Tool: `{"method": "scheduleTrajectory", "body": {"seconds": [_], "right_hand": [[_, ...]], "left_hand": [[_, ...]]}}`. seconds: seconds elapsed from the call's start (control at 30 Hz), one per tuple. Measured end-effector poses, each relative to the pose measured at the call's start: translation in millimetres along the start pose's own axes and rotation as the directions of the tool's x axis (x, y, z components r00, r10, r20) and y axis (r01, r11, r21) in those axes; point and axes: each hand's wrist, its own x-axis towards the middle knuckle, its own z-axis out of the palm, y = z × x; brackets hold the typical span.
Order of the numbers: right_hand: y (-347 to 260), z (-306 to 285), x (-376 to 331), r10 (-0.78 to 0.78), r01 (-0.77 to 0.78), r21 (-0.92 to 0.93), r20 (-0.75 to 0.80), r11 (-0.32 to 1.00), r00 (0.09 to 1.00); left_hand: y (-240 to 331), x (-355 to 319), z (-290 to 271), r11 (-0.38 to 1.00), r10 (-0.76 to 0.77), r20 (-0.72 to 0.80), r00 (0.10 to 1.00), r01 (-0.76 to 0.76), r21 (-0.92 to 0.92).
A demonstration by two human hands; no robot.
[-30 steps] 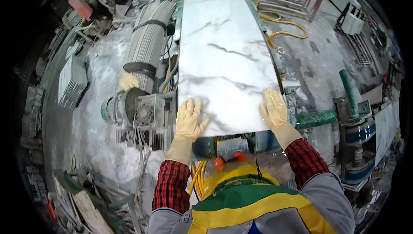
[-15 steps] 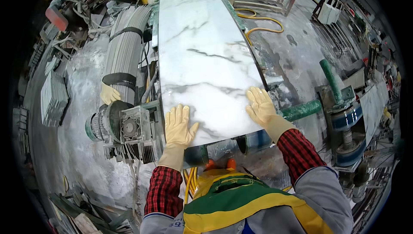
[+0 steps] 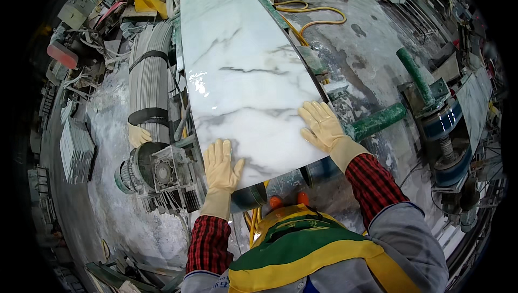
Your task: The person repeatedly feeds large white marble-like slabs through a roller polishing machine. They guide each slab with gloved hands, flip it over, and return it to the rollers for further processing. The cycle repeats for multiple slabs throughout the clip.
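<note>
Pressing flat w/ fingers spread, both hands in pale yellow rubber gloves lay on the near end of the long glossy white marble slab w/ grey veins [image 3: 243,77]: left hand [image 3: 220,164] by the near-left corner, right hand [image 3: 322,126] at the right edge, well apart, gripping nothing. Slab rested on the green machine table [image 3: 377,121]. Grey ribbed motor [image 3: 150,93] sat just left; yellow hose [image 3: 310,23] beyond.

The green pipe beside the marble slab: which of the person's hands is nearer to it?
Right. The right hand lies flat on the slab's right edge, just beside the green pipe; the left hand rests at the slab's near-left corner, farther away.
</note>
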Motion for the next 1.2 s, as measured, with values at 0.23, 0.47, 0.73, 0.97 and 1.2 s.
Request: {"method": "scheduleTrajectory", "body": {"seconds": [0.23, 0.47, 0.73, 0.97, 1.2], "right_hand": [[3.4, 6.9, -4.5, -0.003, 0.003, -0.013, -0.013, 1.0, 1.0], [1.9, 5.6, -8.6, -0.003, 0.003, -0.015, -0.009, 1.0, 1.0], [-0.9, 3.1, -12.4, 0.002, -0.002, -0.014, -0.002, 1.0, 1.0], [-3.7, 0.9, -16.7, 0.01, -0.01, -0.013, 0.01, 1.0, 1.0], [-2.0, 4.1, -23.4, -0.01, 0.011, 0.012, -0.054, 1.0, 0.998]], "left_hand": [[3.1, -2.9, -1.7, 1.0, 0.004, -0.012, 1.0, -0.004, 0.001], [3.8, -8.2, 1.5, 1.0, 0.025, -0.069, 0.997, -0.026, -0.008], [4.4, -13.0, 1.7, 1.0, 0.021, -0.051, 0.998, -0.022, -0.007], [5.7, -17.2, 2.5, 0.999, 0.034, -0.083, 0.996, -0.034, -0.002], [11.6, -19.9, -3.9, 1.0, 0.021, -0.072, 0.997, -0.023, -0.019]]}}
